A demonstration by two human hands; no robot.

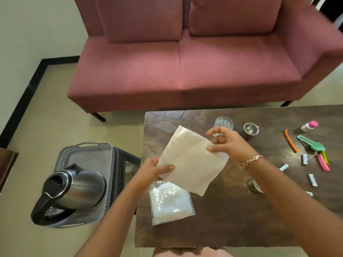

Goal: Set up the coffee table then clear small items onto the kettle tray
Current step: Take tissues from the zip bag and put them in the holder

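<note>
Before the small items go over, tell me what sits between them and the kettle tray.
The held napkin and the plastic packet lie along the way, over the table's left part. On the tray, the kettle fills the near half; the far half is bare.

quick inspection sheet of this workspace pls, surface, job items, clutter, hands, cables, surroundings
surface: dark wood coffee table, things scattered on its right part.
job's things: pale napkin held above the table; clear plastic packet lying beneath it; steel kettle on the grey tray, which sits on a dark stool left of the table.
clutter: glass, two small steel cups, pink-capped bottle, orange strip, green squeezer, pink clip, small white sachets.
grippers: left hand pinches the napkin's near corner; right hand pinches its right edge.
cables: nothing seen.
surroundings: pink sofa beyond the table, beige floor.
</note>
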